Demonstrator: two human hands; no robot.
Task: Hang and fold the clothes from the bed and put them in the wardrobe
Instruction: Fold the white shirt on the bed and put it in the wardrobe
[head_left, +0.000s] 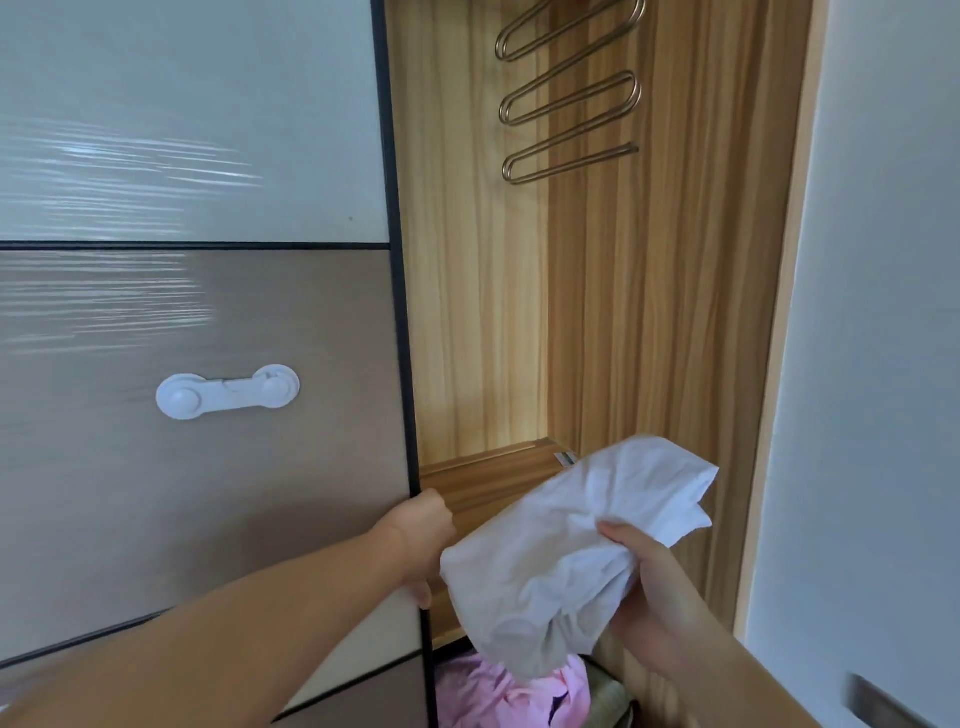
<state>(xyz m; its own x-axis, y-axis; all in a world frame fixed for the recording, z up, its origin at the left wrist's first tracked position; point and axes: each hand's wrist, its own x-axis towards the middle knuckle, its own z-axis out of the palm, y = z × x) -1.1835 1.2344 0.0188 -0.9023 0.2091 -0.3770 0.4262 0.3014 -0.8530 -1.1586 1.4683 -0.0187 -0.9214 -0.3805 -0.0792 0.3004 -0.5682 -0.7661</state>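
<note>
From the head camera I see the wardrobe (597, 260) open in front of me, its wood-grain interior showing between the sliding door (208, 312) on the left and a pale wall (883, 312) on the right. My left hand (421, 530) grips the dark edge of the sliding door, fingers curled round the frame and out of sight behind it. My right hand (654, 587) holds a folded white garment (571, 535), thumb on top and fingers curled underneath, bunching the cloth. The garment sits in the air in front of the wardrobe opening, just ahead of a wooden shelf (488, 473) low in the compartment; I cannot tell whether it touches the shelf edge. Below the white garment, at the bottom of the opening, lies a pink cloth (498, 696), crumpled. High inside the wardrobe, a metal rack (571, 98) of looped bars is fixed to the side panel. On the brown panel of the sliding door sits a white child lock (227, 391).
</note>
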